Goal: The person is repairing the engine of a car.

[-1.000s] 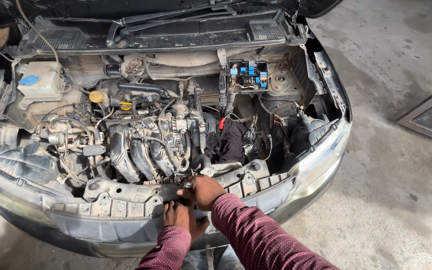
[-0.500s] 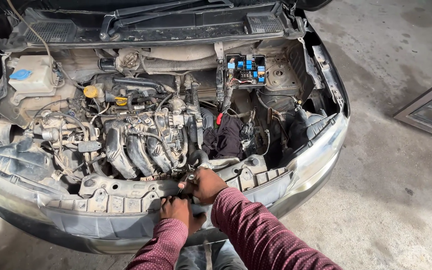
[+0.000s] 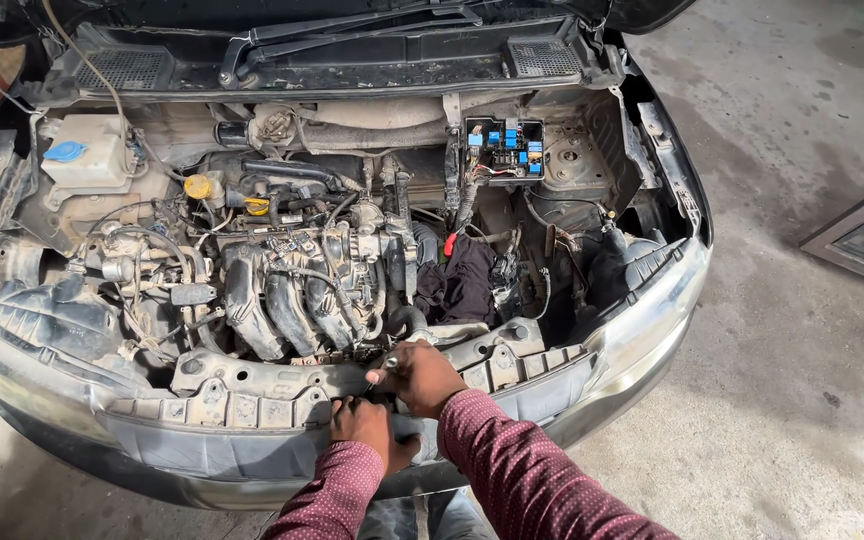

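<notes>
Head view: the person is leaning over an open engine bay, both hands working at the front crossmember (image 3: 252,385) in the lower centre of the frame.

Right hand (image 3: 420,375) is curling its fingers (image 3: 384,372) closed around a small metal tool (image 3: 389,362), pressing it down at the crossmember's top edge, just below the intake manifold (image 3: 287,300).

Left hand (image 3: 370,428) is sitting lower, touching the front face of the same panel; its fingers are folding under, so whether they are gripping anything cannot be told.

Risks, as judgement:
- Tool is looking small and held at the fingertips; a slip could be dropping it into the gap behind the crossmember, among the hoses.
- Knuckles are sitting near sharp sheet edges; a sudden give could be skinning them.
- Dark cloth (image 3: 457,280) is lying loose in the bay just above the hands and could be snagging.

Hard to make out:
- The tool's tip and whatever it is engaging are hiding under the right hand.
- Tool type is unclear.
- Both maroon sleeves (image 3: 522,470) are cutting off at the bottom edge.
- Fuse box (image 3: 504,148) in the upper centre is sitting uncovered.
</notes>
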